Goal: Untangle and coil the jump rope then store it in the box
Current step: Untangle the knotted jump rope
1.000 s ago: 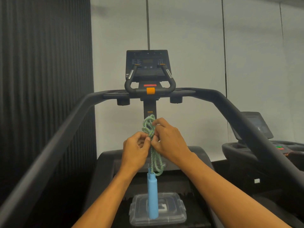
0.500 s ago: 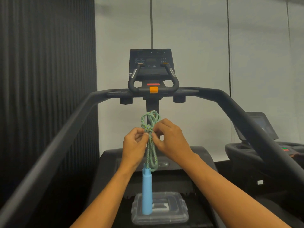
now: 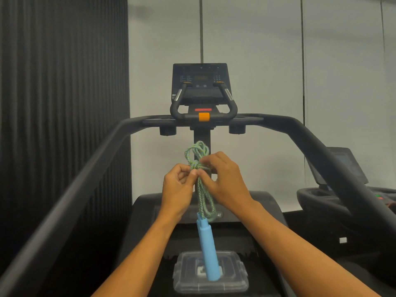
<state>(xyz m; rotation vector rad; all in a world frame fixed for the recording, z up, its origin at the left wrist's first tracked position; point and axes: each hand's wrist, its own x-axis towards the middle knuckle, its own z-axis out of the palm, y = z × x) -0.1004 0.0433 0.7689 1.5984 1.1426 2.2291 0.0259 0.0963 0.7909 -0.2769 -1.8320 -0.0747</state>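
Note:
A green braided jump rope (image 3: 203,196) is bunched into loops in front of me, with a knot-like wrap near its upper part. My left hand (image 3: 177,189) pinches the bundle at the wrap from the left. My right hand (image 3: 225,181) grips the same spot from the right, fingers curled over the strands. A light blue handle (image 3: 209,247) dangles from the rope's lower end, tilted slightly right. Below it a clear plastic box (image 3: 235,277) with its lid on rests on the treadmill belt. The second handle is not visible.
I stand on a black treadmill with long side rails (image 3: 70,189) on both sides and a console (image 3: 200,82) ahead. A second treadmill (image 3: 342,174) stands at the right. A dark ribbed wall fills the left; a pale wall lies beyond.
Both hands stay at the rope's wrap and rise slightly in view. The right hand's fingers shifted over the strands. The blue handle swung from the left toward the right.

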